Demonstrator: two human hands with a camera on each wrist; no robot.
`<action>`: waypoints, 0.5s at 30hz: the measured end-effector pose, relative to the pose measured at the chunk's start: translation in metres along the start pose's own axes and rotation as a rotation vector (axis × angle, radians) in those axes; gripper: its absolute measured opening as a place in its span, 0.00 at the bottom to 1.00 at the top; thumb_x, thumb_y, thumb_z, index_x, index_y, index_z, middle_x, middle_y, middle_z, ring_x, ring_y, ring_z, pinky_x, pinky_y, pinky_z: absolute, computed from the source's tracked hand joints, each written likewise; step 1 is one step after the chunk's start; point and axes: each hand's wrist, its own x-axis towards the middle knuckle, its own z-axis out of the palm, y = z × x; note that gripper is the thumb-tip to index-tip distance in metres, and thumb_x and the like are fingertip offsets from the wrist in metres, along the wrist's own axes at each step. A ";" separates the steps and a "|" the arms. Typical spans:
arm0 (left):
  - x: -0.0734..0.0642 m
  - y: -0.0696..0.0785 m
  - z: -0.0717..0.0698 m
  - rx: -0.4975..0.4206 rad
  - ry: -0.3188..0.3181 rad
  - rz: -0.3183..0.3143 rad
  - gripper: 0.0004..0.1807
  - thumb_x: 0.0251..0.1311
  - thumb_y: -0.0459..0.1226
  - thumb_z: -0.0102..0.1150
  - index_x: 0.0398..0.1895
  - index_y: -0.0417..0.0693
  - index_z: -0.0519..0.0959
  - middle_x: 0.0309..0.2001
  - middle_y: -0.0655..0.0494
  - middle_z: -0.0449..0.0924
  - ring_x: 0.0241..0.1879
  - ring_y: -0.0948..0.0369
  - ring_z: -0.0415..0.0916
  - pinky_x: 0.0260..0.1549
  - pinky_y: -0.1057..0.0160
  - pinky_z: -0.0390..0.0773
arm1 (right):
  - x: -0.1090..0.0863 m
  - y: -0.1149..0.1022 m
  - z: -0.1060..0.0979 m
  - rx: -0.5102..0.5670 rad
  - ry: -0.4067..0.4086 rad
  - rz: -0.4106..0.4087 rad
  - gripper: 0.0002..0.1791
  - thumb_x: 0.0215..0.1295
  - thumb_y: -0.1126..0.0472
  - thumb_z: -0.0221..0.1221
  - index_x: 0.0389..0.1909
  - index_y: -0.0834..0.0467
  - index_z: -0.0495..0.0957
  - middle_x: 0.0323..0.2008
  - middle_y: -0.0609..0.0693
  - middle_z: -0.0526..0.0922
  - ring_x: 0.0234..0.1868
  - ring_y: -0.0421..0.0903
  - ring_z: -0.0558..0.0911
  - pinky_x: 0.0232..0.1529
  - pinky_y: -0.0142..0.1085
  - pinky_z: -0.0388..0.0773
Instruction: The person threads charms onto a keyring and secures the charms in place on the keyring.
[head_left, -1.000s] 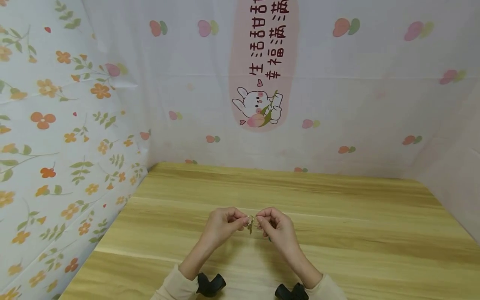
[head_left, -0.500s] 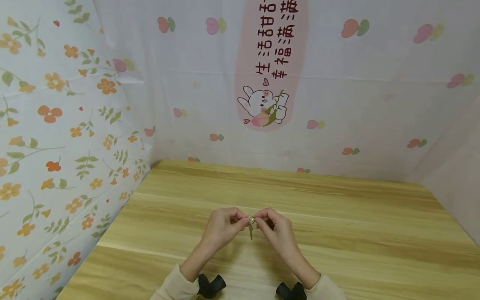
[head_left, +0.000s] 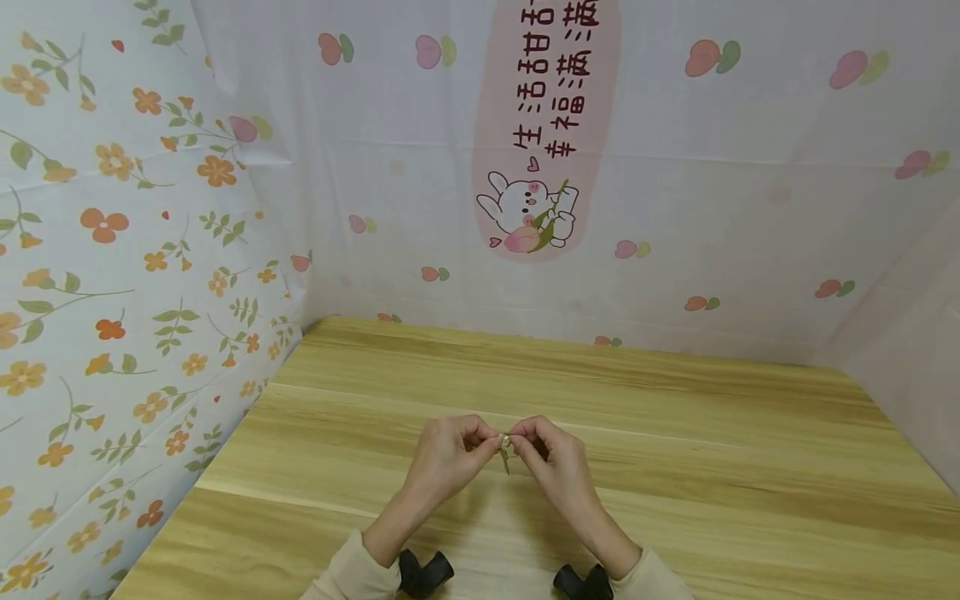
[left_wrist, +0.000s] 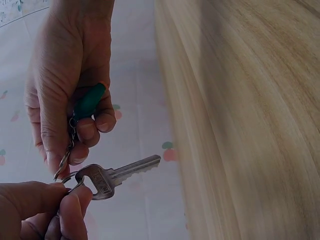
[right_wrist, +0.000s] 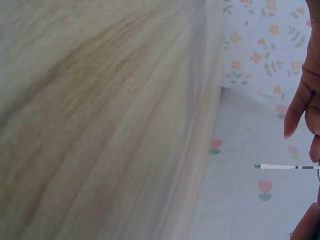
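My left hand [head_left: 450,454] and right hand [head_left: 561,462] meet fingertip to fingertip above the table. In the left wrist view, a silver key [left_wrist: 102,182] hangs from a thin metal ring [left_wrist: 76,184], which my left thumb and fingers pinch. Right beside it, my right hand pinches the ring end of a keychain [left_wrist: 63,162], whose short chain leads to a dark green charm [left_wrist: 90,101] lying against the curled fingers. Whether the two metal loops are one ring, I cannot tell. Edge-on, the key [right_wrist: 280,166] also shows in the right wrist view.
The wood-grain table [head_left: 675,425] spreads under both hands. Patterned cloth [head_left: 390,167] hangs behind it and along the sides. Black straps or mounts [head_left: 425,573] sit by both wrists, below the beige sleeves [head_left: 352,571].
The head view has shifted slightly. Both hands stay together, with the right fingertips now nearer the left. The key has swung down, then tilted a little to the right.
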 end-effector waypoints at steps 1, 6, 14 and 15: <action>0.000 0.000 0.000 0.004 0.002 0.007 0.04 0.53 0.33 0.65 0.22 0.47 0.83 0.20 0.59 0.83 0.18 0.74 0.72 0.18 0.73 0.71 | 0.000 0.000 0.000 -0.009 -0.001 0.002 0.06 0.55 0.76 0.60 0.28 0.63 0.77 0.21 0.48 0.80 0.19 0.34 0.72 0.16 0.27 0.69; -0.001 0.002 0.002 0.023 0.014 0.027 0.04 0.52 0.32 0.66 0.22 0.47 0.83 0.20 0.59 0.83 0.16 0.74 0.71 0.15 0.74 0.69 | -0.002 0.000 -0.001 -0.035 -0.002 -0.042 0.06 0.53 0.79 0.60 0.27 0.66 0.76 0.19 0.53 0.78 0.16 0.41 0.71 0.15 0.27 0.68; -0.003 0.004 0.007 0.029 0.048 0.039 0.05 0.50 0.30 0.65 0.21 0.46 0.83 0.18 0.59 0.81 0.16 0.75 0.69 0.14 0.75 0.68 | -0.001 0.000 -0.007 0.056 -0.091 0.094 0.04 0.60 0.71 0.58 0.30 0.60 0.76 0.21 0.48 0.77 0.18 0.32 0.68 0.15 0.26 0.66; -0.003 0.004 0.007 0.031 0.058 0.046 0.05 0.49 0.29 0.65 0.21 0.46 0.83 0.18 0.59 0.81 0.15 0.75 0.68 0.14 0.75 0.68 | 0.000 0.000 -0.008 0.095 -0.110 0.152 0.03 0.62 0.69 0.57 0.30 0.60 0.76 0.21 0.49 0.77 0.17 0.32 0.68 0.15 0.27 0.65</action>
